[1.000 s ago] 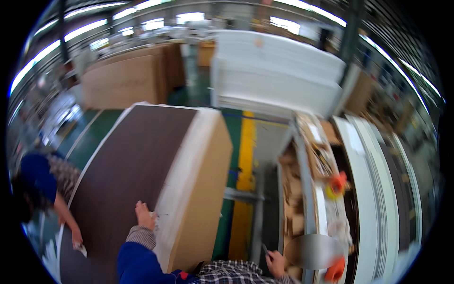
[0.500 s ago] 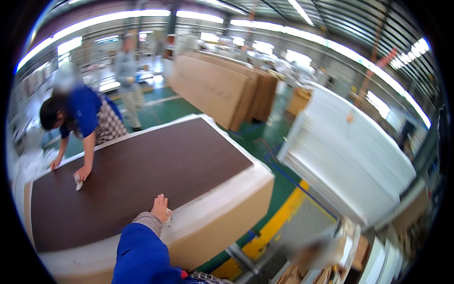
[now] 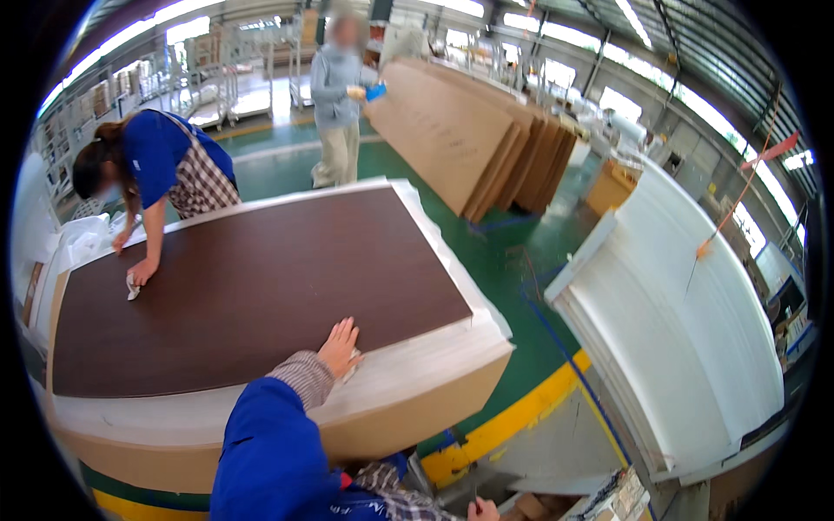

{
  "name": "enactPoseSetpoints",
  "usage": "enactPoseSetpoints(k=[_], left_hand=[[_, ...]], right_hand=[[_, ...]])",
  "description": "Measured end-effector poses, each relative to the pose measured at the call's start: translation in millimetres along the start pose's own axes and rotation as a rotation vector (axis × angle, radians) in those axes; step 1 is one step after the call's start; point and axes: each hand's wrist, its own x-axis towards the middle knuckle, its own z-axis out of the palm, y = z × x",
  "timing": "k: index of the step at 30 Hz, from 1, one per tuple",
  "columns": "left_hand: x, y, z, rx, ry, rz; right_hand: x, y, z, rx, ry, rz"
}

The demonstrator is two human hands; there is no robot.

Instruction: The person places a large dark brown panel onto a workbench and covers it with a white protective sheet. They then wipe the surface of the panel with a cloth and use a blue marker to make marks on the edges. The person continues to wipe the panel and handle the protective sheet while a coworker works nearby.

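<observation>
A large dark brown panel (image 3: 261, 269) lies flat on a stack wrapped in white foam sheet (image 3: 417, 354). My left hand (image 3: 339, 349) rests near the panel's close edge, fingers stretched out, with a white cloth (image 3: 352, 368) under the palm. At the lower edge of the head view, my right hand (image 3: 483, 511) is partly cut off. Its fingers curl round something small and dark that I cannot make out. Across the panel, a co-worker in a blue shirt and checked apron (image 3: 195, 165) leans over and presses another white cloth (image 3: 133, 287) on the surface.
Another person in grey (image 3: 339, 91) stands beyond the panel, holding something blue (image 3: 375, 92). Brown boards (image 3: 452, 139) stand behind. To the right leans a stack of large white sheets (image 3: 669, 321). Yellow and blue lines mark the green floor (image 3: 512, 339).
My left hand has slid with the cloth along the close edge toward the right-hand corner. My right hand has come into view at the bottom. The whole view has shifted.
</observation>
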Motion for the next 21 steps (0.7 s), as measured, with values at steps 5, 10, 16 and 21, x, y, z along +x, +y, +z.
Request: enactPoseSetpoints(k=[5,10,16,21], left_hand=[[109.5,68.7,27.2,-0.109,-0.019,0.009],[216.4,133.3,53.5,-0.088,0.019,0.033],[303.0,208.6,81.0,-0.088,-0.169,0.075],[244.7,363.2,77.1,-1.235,0.103,0.239]], right_hand=[[56.9,10.5,-8.1,-0.066,-0.106,0.188],[115.1,19.6,-47.8,-0.005,0.055,0.178],[146.0,18.0,-65.7,-0.024,0.082,0.245],[141.0,27.6,-67.2,-0.065,-0.009,0.207]])
